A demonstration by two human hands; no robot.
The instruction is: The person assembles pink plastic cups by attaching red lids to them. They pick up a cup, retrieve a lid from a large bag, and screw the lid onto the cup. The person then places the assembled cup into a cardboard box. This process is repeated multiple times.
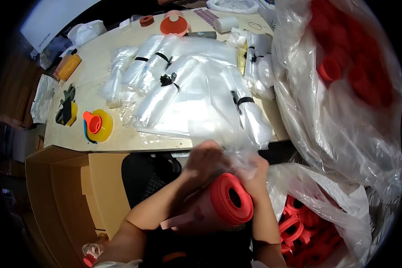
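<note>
In front of the table's near edge, my left hand (204, 160) and my right hand (256, 177) are both closed on the crumpled edge of a clear plastic bag (230, 138). The bag reaches up over flat clear bags (176, 117) on the table. Motion smears my fingertips, and the film partly covers them. Between my forearms a red plastic container (194, 210) lies tilted on my lap, its round red lid (219, 196) facing up with a dark oval opening. Neither hand's fingers grip this container.
Rolled clear bags (154, 105) tied with black bands lie on the table (87, 96). Yellow tape (103, 127) sits at its left. An open cardboard box (107, 187) stands lower left. Large plastic sacks (299, 102) with red containers (335, 67) and red lids (291, 228) fill the right.
</note>
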